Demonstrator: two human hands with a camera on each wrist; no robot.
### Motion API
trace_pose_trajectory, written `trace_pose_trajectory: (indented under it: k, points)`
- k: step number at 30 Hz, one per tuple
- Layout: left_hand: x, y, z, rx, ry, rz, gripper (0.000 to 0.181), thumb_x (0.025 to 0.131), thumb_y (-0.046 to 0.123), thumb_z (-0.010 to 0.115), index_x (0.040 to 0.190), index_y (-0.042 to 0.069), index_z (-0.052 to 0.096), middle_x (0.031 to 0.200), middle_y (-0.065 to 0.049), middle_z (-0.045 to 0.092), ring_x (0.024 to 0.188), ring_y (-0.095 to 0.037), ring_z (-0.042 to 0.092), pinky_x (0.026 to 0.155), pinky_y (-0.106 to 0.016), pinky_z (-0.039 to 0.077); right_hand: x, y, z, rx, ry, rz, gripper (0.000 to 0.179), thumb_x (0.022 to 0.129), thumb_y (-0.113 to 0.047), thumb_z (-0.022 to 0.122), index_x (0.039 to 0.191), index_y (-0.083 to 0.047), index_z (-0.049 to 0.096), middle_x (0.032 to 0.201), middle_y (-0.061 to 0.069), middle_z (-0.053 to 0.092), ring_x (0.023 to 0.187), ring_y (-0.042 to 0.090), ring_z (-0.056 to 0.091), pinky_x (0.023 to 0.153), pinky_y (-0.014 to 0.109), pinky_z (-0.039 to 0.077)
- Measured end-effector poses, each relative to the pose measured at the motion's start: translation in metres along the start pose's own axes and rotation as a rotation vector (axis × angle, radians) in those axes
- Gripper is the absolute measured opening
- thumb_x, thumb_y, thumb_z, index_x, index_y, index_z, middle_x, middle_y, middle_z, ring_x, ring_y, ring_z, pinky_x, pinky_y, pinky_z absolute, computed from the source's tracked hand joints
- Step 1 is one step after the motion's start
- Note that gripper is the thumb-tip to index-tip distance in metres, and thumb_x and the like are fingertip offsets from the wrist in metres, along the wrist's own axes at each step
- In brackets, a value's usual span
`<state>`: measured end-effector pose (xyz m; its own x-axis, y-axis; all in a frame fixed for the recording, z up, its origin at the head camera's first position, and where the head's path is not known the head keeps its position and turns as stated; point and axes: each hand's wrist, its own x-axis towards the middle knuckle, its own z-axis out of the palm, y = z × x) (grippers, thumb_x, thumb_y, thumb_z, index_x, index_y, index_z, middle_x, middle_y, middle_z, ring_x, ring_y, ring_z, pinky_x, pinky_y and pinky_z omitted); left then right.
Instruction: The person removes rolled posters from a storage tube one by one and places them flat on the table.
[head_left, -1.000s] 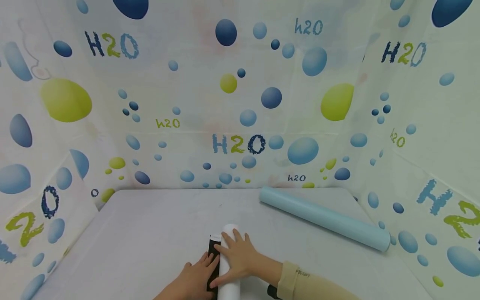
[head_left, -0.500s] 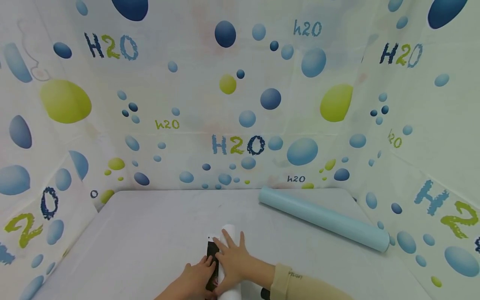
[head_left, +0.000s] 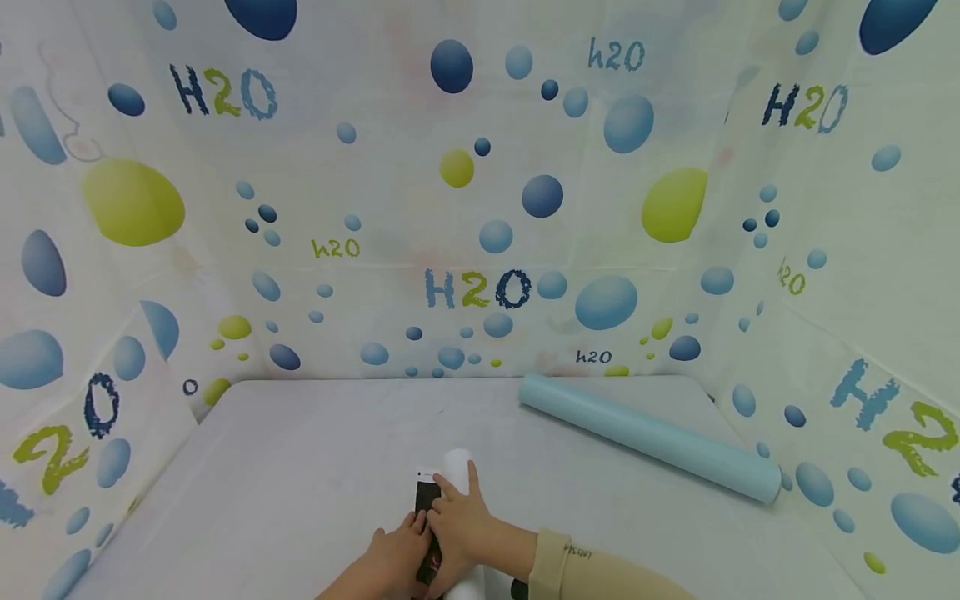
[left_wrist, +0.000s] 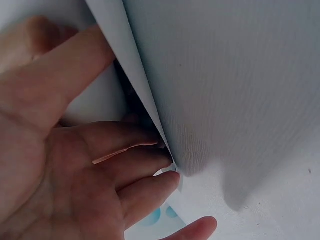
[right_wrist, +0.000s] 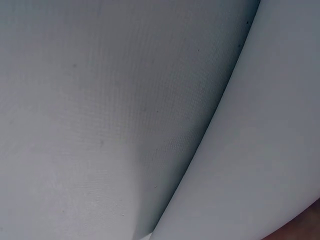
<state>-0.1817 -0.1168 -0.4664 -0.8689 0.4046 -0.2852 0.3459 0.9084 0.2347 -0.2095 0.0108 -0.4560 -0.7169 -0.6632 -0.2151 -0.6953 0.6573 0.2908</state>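
A partly rolled poster lies at the front middle of the table, its white roll [head_left: 457, 460] pointing away from me. Along the roll's left side shows a strip of its dark printed face [head_left: 427, 495] with a white border. My left hand [head_left: 396, 552] rests its fingertips on that strip. In the left wrist view the fingers [left_wrist: 145, 172] are fairly straight and reach to the sheet's edge. Across the roll lies my right hand [head_left: 461, 527], one finger stretched forward along it and the thumb toward me. The right wrist view shows mostly the roll's white side [right_wrist: 260, 135].
A long light-blue roll [head_left: 648, 437] lies slantwise at the back right of the white table [head_left: 322, 450]. Behind the table hangs a white cloth [head_left: 390, 183] printed with bubbles and H2O. A small dark object [head_left: 519, 588] shows beside the right sleeve.
My right hand has slid left over the roll, and its widely spread fingers have drawn closer together. The left hand stays nearly in place at the printed strip.
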Motion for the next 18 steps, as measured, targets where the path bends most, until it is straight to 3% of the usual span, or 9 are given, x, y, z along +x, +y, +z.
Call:
trace_pose_trajectory:
  k: [9,18]
  points:
    - [-0.0012,0.0007,0.0001,-0.029,0.017,0.008,0.082,0.061,0.043,0.071,0.122,-0.002,0.042,0.126,-0.020,0.038,0.116,-0.036,0.033,0.073,-0.063,0.032,0.0016,0.0003,0.0059,-0.004,-0.006,0.003,0.088,0.048,-0.086,0.034,0.123,-0.040,0.037,0.125,-0.014,0.037,0.127,0.020,0.013,0.087,0.066,-0.001]
    - [0.0030,-0.0006,0.0017,0.027,-0.016,-0.032,0.076,0.060,0.042,0.070,0.120,0.001,0.046,0.127,-0.018,0.038,0.117,-0.034,0.033,0.077,-0.061,0.032,-0.0025,0.0051,0.0042,-0.014,-0.027,0.010,0.080,0.047,-0.084,0.041,0.119,-0.048,0.037,0.126,-0.014,0.036,0.127,0.023,0.013,0.086,0.066,0.000]
